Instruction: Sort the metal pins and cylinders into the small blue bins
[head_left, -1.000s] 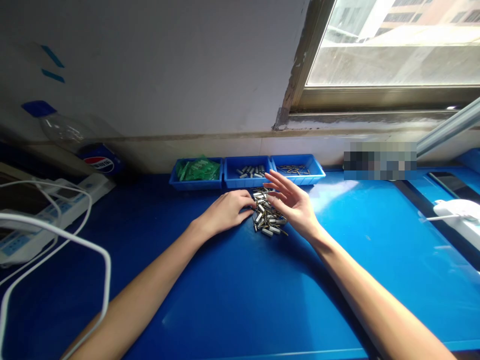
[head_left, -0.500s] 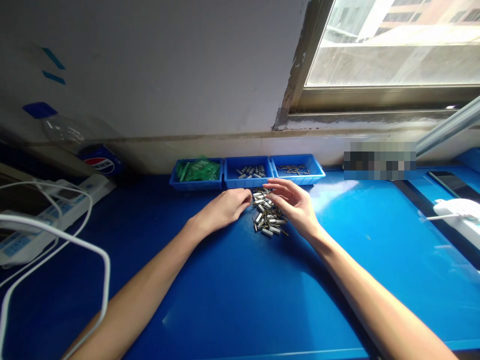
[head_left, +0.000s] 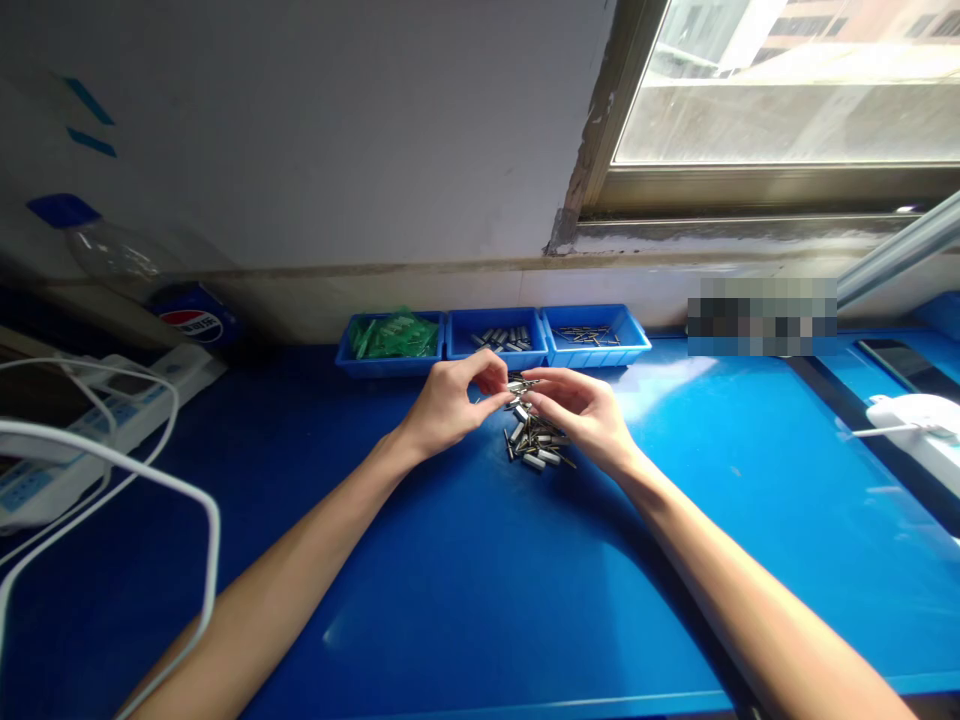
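Above a loose pile of small metal parts point(head_left: 534, 459), my left hand point(head_left: 448, 407) is closed in a pinch, with a small silver cylinder point(head_left: 514, 388) at its thumb and fingertips. Facing it from the right, my right hand point(head_left: 589, 408) pinches a thin metal pin point(head_left: 531, 382). The fingertips of both hands nearly meet, and the two pieces sit end to end; whether they are joined I cannot tell. Silver cylinders and thin dark or brass-coloured pins lie mixed in the pile, its far part hidden behind my fingers.
Behind the pile stand three blue trays: one with green packets point(head_left: 396, 334), one with silver cylinders point(head_left: 504, 338), one with thin pins point(head_left: 589, 335). A bottle point(head_left: 191, 312), power strip point(head_left: 97, 425) and white cable point(head_left: 215, 540) are left; a phone point(head_left: 904, 364) lies right.
My left hand has risen slightly, its thumb and index finger now extended in a pinch with a silver cylinder showing. My right fingers have closed together on a pin and come nearer the left fingertips.
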